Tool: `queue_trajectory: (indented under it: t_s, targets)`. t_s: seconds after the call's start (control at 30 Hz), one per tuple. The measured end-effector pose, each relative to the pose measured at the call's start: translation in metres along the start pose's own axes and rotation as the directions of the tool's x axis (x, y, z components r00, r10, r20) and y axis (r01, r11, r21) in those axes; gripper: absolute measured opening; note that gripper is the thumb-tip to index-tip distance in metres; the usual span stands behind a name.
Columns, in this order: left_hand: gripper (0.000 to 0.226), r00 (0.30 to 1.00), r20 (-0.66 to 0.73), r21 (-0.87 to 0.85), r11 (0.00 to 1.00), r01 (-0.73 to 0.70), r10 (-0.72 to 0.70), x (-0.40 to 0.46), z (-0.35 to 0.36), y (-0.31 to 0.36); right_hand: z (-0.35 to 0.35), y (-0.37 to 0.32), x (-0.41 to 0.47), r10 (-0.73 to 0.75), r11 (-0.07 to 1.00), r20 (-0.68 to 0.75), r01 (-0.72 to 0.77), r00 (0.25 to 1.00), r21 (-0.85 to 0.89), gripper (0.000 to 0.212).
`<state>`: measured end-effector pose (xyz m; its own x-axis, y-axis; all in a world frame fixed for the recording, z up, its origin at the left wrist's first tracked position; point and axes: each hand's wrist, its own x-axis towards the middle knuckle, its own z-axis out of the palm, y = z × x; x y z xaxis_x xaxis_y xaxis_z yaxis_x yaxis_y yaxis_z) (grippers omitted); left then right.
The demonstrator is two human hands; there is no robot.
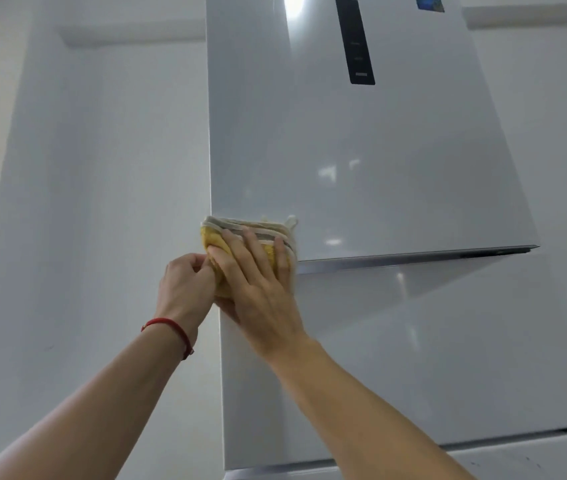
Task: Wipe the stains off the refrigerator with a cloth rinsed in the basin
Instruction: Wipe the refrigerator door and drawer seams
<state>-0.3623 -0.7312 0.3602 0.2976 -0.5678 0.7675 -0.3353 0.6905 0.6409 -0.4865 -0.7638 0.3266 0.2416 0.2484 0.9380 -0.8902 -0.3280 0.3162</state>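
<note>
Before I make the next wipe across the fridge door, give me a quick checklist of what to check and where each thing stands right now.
1. Cloth flat against the refrigerator: ok, pressed on the upper door's lower left corner.
2. Right hand on the cloth: ok, fingers spread across it.
3. Left hand steadying the cloth: ok, it pinches the yellow left edge.
4. Cloth damp enough: cannot tell.
5. Stains left on the door: cannot tell, glare covers the panel.
6. Path rightward along the door: ok, the black display panel and the sticker sit far higher.

yellow cloth [268, 252] w/ beige stripes, white fridge [379, 168], red bracelet [171, 327]
</note>
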Motion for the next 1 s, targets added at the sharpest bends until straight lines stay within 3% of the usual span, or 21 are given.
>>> queue_trajectory:
  t_s: [0.07,0.13,0.27,0.63,0.73,0.9,1.0]
  targets:
    - [0.024,0.999,0.009,-0.050,0.998,0.039,-0.039,0.003,0.004,-0.003,0.010,0.000,0.002,0.015,1.000,0.124,-0.019,0.992,0.024,0.060]
    - [0.023,0.998,0.005,-0.042,0.997,0.062,-0.061,0.011,0.010,-0.010,0.014,0.020,-0.003,-0.062,0.997,0.142,0.067,0.988,-0.036,0.055]
    - [0.028,0.999,-0.024,-0.010,0.999,0.043,-0.043,0.022,0.016,-0.023,0.022,0.055,-0.002,-0.124,0.985,0.048,0.129,0.991,-0.118,0.053]
    - [0.045,0.999,0.002,0.025,0.998,-0.052,0.052,0.002,-0.004,-0.003,0.013,0.042,0.014,-0.170,0.978,-0.215,0.138,0.962,-0.154,0.029]
    - [0.045,0.999,-0.006,0.045,0.998,-0.052,0.053,-0.002,-0.004,-0.001,-0.003,0.072,0.007,-0.234,0.962,-0.171,0.202,0.957,-0.182,0.032]
    - [0.043,0.999,0.006,0.063,0.997,-0.038,0.038,0.002,-0.002,-0.007,-0.055,0.182,-0.035,-0.150,0.953,-0.063,0.127,0.987,-0.275,0.034]
    - [0.042,1.000,0.003,0.064,0.998,-0.025,0.025,0.005,0.000,-0.013,-0.084,0.235,-0.045,-0.182,0.928,0.031,0.182,0.983,-0.325,0.031]
